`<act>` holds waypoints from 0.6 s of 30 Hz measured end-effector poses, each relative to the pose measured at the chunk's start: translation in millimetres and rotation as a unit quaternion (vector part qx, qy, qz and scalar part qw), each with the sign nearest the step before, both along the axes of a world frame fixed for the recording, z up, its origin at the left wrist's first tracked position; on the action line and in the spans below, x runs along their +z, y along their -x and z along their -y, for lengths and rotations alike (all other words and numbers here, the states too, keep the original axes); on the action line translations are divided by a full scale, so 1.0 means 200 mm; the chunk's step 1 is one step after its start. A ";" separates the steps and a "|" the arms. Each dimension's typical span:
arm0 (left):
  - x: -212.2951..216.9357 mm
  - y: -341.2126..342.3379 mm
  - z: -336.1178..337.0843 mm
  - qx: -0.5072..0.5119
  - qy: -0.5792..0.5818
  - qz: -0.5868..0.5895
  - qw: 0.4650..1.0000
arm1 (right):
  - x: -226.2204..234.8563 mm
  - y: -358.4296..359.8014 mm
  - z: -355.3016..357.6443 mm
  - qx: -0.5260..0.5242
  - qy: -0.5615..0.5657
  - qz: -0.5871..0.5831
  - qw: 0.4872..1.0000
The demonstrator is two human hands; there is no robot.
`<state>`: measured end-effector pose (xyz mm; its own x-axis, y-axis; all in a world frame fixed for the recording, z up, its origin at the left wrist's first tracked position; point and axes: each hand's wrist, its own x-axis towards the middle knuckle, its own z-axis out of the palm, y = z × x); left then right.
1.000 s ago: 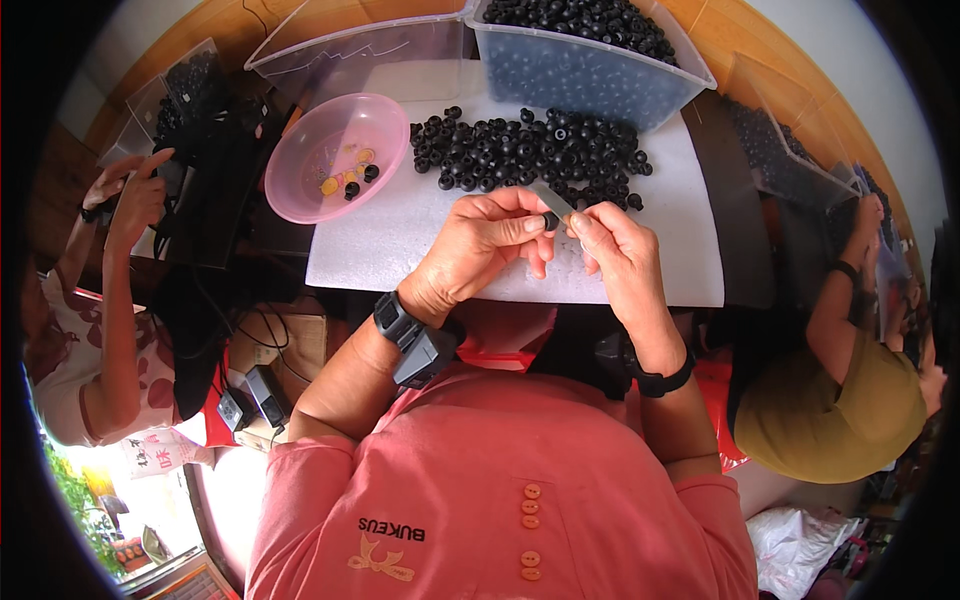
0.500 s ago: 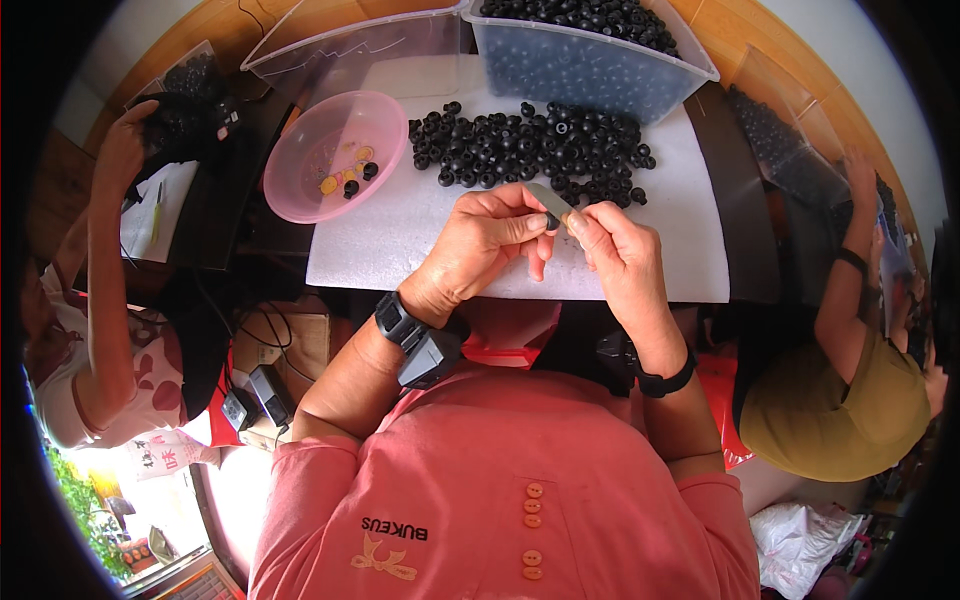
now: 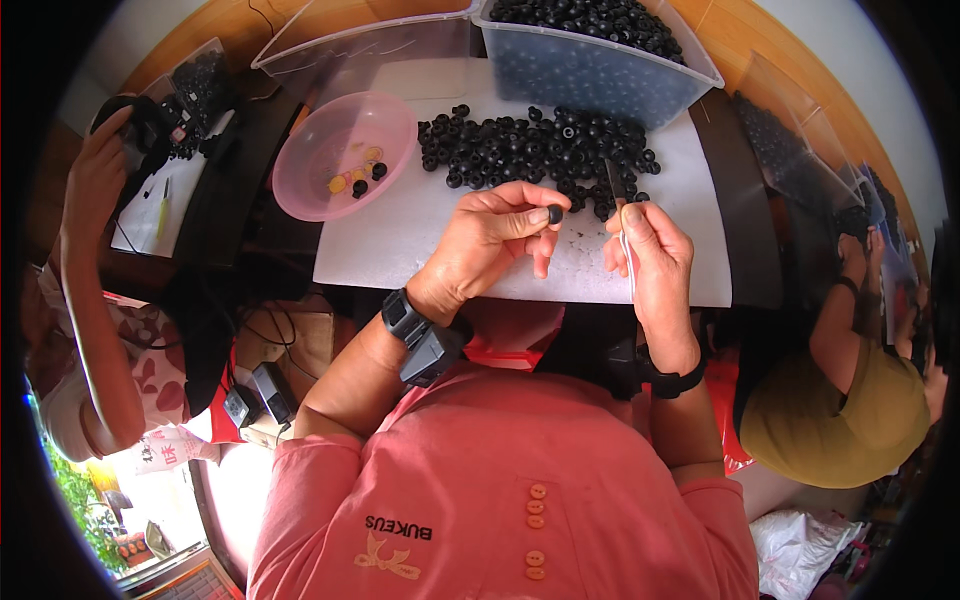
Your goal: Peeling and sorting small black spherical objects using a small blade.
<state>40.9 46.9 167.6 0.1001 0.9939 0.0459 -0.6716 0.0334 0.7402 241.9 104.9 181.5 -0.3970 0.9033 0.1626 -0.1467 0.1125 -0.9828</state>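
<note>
- Left hand [image 3: 490, 232] is pinching a black part [image 3: 556, 214] over the white sheet [image 3: 695, 215], toward its near edge.
- It's looking light, stiff, slick: hold its sides.
- Right hand [image 3: 656, 255] is pinching a knife [image 3: 615, 182].

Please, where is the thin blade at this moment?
In the head view, the thin blade is right of centre, held in the right hand, its tip overlapping the pile of black parts.

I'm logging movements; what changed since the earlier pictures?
The right hand moved rightward, drawing the knife away from the small black piece; its tip now points forward. At left, a co-worker's hand has gripped a black object. The left hand still holds the piece; the pink bowl stayed.
</note>
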 end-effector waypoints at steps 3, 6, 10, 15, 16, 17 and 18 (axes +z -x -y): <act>0.01 -0.01 0.01 0.003 0.002 0.001 1.000 | 0.00 0.02 0.02 -0.004 -0.002 0.034 0.999; 0.00 -0.01 0.00 0.010 -0.020 -0.015 1.000 | -0.01 0.02 0.01 0.001 -0.013 0.062 0.998; -0.01 -0.02 0.00 0.006 -0.039 -0.008 0.999 | 0.01 0.03 0.02 -0.002 0.011 0.051 0.999; 0.01 -0.03 0.01 0.018 -0.009 -0.046 0.999 | 0.02 0.07 0.04 0.004 -0.039 0.065 0.997; 0.01 -0.03 0.01 0.017 -0.010 -0.046 0.999 | 0.01 0.07 0.04 -0.002 -0.061 0.080 0.995; 0.01 -0.03 0.01 0.014 -0.007 -0.050 0.999 | 0.01 0.08 0.04 -0.007 -0.083 0.095 0.992; 0.00 -0.03 0.01 0.012 -0.003 -0.053 0.999 | 0.01 0.08 0.03 -0.007 -0.082 0.095 0.992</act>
<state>46.3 45.5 168.0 0.0803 0.9959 0.0422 -0.5898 0.0133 0.8074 226.6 98.0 184.1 -0.4224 0.8763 0.2317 0.0422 0.2743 -0.9607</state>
